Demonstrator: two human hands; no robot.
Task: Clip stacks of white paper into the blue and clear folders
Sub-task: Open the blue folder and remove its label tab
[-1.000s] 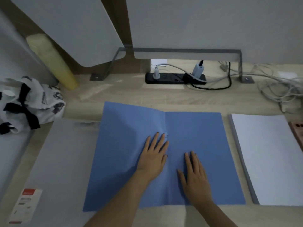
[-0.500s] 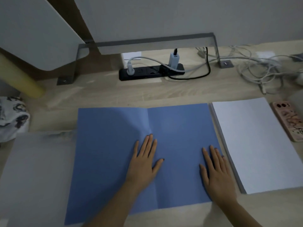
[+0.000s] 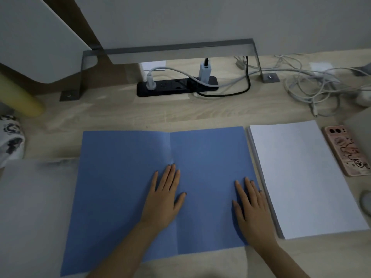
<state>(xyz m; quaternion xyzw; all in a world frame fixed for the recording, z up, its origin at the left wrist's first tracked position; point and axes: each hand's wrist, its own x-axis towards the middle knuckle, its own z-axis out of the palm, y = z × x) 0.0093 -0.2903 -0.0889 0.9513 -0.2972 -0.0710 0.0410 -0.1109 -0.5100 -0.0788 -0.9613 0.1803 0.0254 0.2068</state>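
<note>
The blue folder (image 3: 120, 187) lies spread open and flat on the wooden desk, its centre crease running front to back. My left hand (image 3: 163, 197) rests flat on it beside the crease, fingers straight. Flat on the folder's right half, close to its right edge, lies my right hand (image 3: 251, 205). A thick stack of white paper (image 3: 301, 177) sits just right of the folder. A pale translucent clear folder (image 3: 34, 213) lies to the left, partly under the blue one.
A pink phone (image 3: 347, 150) lies right of the paper. A black power strip (image 3: 176, 87) with plugs and tangled white cables (image 3: 313, 87) sits at the back under a grey metal stand (image 3: 172, 48). A patterned cloth (image 3: 11, 141) and yellow roll (image 3: 18, 93) are far left.
My right hand slid rightwards across the blue folder to its right edge. My left hand stayed by the crease. The view shifted right, bringing the phone into sight.
</note>
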